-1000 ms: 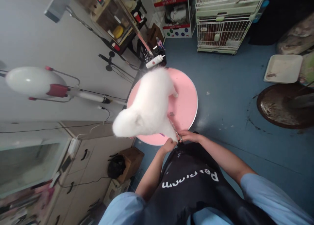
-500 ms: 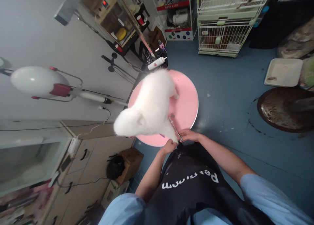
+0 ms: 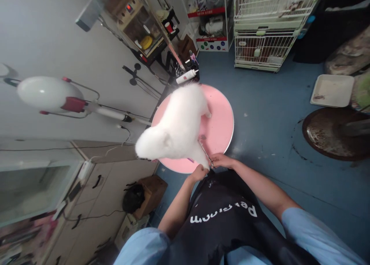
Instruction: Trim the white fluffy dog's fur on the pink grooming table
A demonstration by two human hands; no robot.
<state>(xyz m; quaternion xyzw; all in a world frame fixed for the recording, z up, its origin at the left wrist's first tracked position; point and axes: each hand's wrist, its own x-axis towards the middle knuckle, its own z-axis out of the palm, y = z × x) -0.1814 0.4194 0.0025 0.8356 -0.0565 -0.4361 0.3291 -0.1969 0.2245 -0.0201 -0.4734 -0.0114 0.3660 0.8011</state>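
A fluffy white dog [image 3: 182, 122] stands on a round pink grooming table [image 3: 221, 118], its head toward the left. One of its front legs stretches toward my black apron. My left hand [image 3: 200, 173] is closed around the paw end of that leg. In my right hand [image 3: 221, 161] is a pair of scissors [image 3: 204, 149], the long metal blades lying along the right side of the leg. Whether the blades are parted is too small to tell. A small purple item lies on the table under the dog's chest, partly hidden.
Beyond the table is a white squeeze bottle [image 3: 185, 76] beside a holder of tools. A white dryer [image 3: 50, 94] on an arm reaches in from the left wall. Wire cages [image 3: 263, 45] stand at the back, a brown round base [image 3: 326, 130] at the right, a cardboard box [image 3: 154, 193] below left.
The view has shifted slightly. Both hands keep their hold on the leg and the scissors, and the dog stays in nearly the same pose.
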